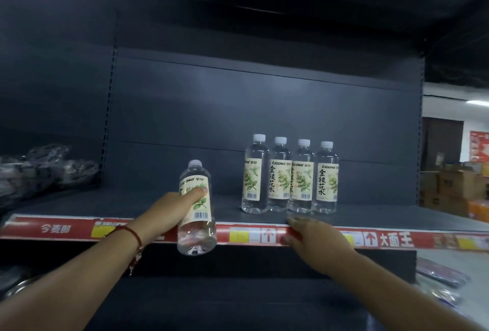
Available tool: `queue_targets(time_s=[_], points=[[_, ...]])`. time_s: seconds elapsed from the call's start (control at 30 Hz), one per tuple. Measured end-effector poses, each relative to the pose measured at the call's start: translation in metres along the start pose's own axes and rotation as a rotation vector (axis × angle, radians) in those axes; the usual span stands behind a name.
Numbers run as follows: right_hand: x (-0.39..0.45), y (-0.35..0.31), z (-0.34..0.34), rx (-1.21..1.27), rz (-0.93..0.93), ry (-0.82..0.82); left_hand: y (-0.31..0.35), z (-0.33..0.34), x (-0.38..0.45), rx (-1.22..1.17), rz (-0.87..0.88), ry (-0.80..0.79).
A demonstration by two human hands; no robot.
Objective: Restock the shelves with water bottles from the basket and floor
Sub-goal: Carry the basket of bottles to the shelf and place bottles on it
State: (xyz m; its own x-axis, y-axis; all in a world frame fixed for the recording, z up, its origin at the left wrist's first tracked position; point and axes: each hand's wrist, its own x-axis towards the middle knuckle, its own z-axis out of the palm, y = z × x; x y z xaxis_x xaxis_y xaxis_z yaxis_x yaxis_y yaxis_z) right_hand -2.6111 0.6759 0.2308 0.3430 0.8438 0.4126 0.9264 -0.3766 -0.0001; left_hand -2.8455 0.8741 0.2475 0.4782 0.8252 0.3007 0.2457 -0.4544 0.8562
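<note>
My left hand (169, 211) grips a clear water bottle (197, 214) with a cream leaf label and white cap, tilted slightly, in front of the shelf's edge. Several bottles of the same kind (289, 175) stand upright in a row on the dark shelf (158, 203), right of the held one. My right hand (315, 238) rests on the shelf's front edge just below that row, fingers stretched over the red price strip (66, 228), holding nothing.
Plastic-wrapped dark packs (45, 169) lie on the shelf section to the left. Cardboard boxes (449, 187) are stacked beyond the shelf's right end. A lower shelf (264, 264) runs beneath the hands, with packets (439, 275) at the lower right.
</note>
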Motion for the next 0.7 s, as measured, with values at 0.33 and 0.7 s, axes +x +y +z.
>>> queue_targets(time_s=[0.33,0.7], points=[[-0.001,0.009,0.005,0.043,-0.016,-0.039,0.029,0.013,-0.007,-0.032,0.051,0.09],[0.002,0.011,0.007,0.067,-0.018,-0.01,0.063,0.048,0.026,0.066,0.279,0.176]])
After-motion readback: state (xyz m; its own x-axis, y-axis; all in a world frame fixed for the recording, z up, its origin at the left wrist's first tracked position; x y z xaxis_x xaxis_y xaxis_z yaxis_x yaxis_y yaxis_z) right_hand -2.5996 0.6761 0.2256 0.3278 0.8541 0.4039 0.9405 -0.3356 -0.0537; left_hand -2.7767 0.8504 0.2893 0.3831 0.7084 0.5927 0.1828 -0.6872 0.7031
